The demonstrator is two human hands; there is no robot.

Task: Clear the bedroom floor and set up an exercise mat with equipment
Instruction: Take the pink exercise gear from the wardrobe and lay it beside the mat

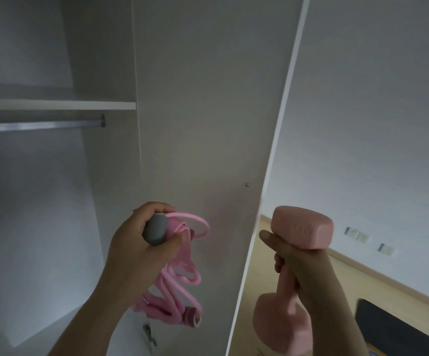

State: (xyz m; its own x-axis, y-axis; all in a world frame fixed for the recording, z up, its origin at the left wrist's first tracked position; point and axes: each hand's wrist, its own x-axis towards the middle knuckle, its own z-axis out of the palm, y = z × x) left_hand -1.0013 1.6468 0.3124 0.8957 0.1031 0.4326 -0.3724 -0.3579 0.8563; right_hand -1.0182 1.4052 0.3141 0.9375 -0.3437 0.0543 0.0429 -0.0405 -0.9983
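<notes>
1. Head view, left side: the left hand (141,242) is clamped on the grey handle (155,231) of a pink exercise cord (180,278). Its fingers wrap the handle and the thumb lies across it. The rest of the cord hangs below the fist in loose loops, clear of everything. One fist round the handle looks like a way to carry the whole tangle without it trailing.

2. Head view, right side: the right hand (293,263) is closed round the grip of a pink dumbbell (302,227), which it holds roughly upright. One head stands above the fist and the other hangs below it. Gripping at the middle probably keeps the weight balanced for carrying.

3. Head view, surroundings: both hands are raised in front of an open wardrobe. Its shelf (54,105) and hanging rail (41,125) are at upper left. The wardrobe door (208,111) stands swung out between the two hands.

4. Head view, lower right: past the door's edge, a dark exercise mat (398,330) lies on the wooden floor (354,283), near the wall with the sockets (357,235). It is well apart from both held items.

5. Judgement: the equipment appears to have been fetched from the wardrobe and not yet set down. The next move calls for turning right round the door's edge without knocking it, then lowering the dumbbell gently beside the mat.
</notes>
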